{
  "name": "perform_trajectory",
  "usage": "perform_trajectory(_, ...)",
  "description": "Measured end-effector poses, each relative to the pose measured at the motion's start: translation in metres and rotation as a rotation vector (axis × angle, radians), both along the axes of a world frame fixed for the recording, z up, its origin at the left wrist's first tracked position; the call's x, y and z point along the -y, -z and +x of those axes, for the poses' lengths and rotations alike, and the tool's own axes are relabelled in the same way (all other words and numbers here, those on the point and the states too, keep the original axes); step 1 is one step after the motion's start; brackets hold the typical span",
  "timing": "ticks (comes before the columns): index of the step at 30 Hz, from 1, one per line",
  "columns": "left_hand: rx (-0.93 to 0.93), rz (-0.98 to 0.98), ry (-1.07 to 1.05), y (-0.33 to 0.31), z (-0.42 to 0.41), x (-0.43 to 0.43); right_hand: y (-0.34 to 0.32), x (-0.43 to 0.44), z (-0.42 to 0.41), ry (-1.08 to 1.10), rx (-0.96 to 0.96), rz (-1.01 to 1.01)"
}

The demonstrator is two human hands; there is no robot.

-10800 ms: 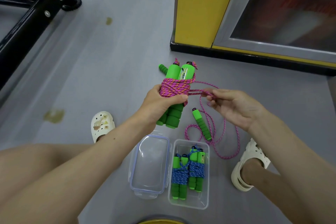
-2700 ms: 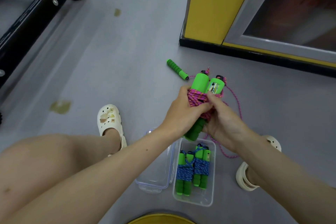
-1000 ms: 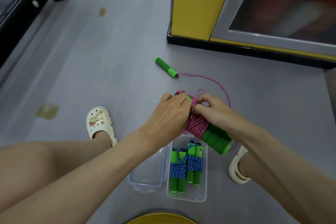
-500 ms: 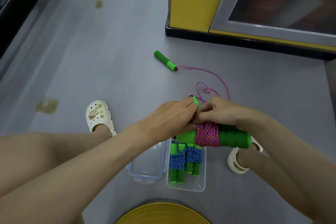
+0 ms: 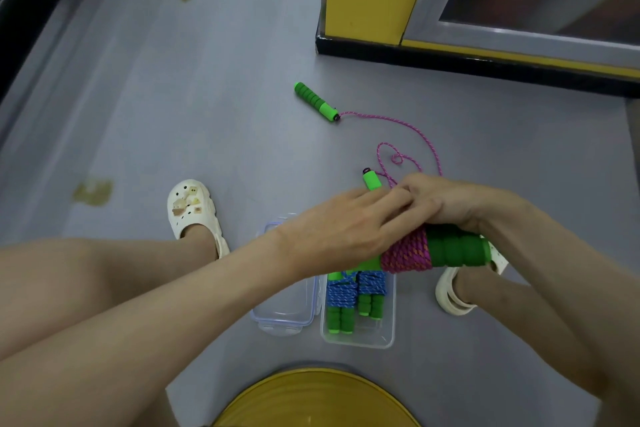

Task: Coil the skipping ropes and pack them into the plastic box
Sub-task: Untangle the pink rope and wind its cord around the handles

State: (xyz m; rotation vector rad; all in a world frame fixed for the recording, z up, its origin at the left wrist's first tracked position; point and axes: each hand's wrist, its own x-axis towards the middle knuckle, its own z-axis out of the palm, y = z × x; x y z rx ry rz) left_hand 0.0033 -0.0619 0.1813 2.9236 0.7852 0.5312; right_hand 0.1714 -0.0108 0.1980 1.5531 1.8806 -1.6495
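While the right hand (image 5: 446, 204) grips the pink-wound bundle (image 5: 408, 253) of green foam handles just above the clear plastic box (image 5: 389, 333), the left hand (image 5: 349, 229) lies across its near end; whether those fingers pinch the cord's tail cannot be told. Two blue-wound bundles (image 5: 356, 288) lie in the box. Risk: an untucked tail would let the windings slacken on release, and the loose pink rope (image 5: 415, 128) on the grey floor (image 5: 207, 97) could snag.
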Motion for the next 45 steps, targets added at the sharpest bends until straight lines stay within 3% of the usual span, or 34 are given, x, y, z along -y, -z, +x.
perform_trajectory(5,-0.063,-0.072,-0.033,0.006,-0.002,0.001,0.007,0.000,0.000,-0.014,-0.019,-0.069)
perform_trajectory(8,-0.076,-0.080,-0.039,0.007,-0.003,0.000,0.000,0.000,0.002,-0.055,-0.144,-0.169)
perform_trajectory(11,-0.026,-0.122,-0.044,0.007,-0.002,0.001,-0.003,0.003,0.002,-0.071,-0.210,-0.240)
perform_trajectory(18,0.079,-0.098,-0.054,0.014,-0.001,-0.001,-0.001,0.002,0.002,-0.057,-0.133,-0.216)
perform_trajectory(24,0.223,-0.039,-0.214,0.008,-0.003,-0.008,-0.010,0.001,0.008,0.017,-0.158,-0.275)
perform_trajectory(31,0.178,0.011,-0.172,0.006,-0.001,-0.005,-0.010,0.000,0.009,0.046,-0.183,-0.294)
perform_trajectory(37,0.204,-0.010,-0.178,0.009,-0.003,-0.008,-0.009,0.000,0.012,0.115,-0.227,-0.307)
perform_trajectory(42,0.393,-0.113,-0.247,0.006,-0.001,-0.013,-0.012,0.000,0.012,0.244,-0.330,-0.342)
perform_trajectory(45,0.411,-0.164,-0.256,0.003,-0.001,-0.016,-0.012,0.000,0.011,0.267,-0.350,-0.359)
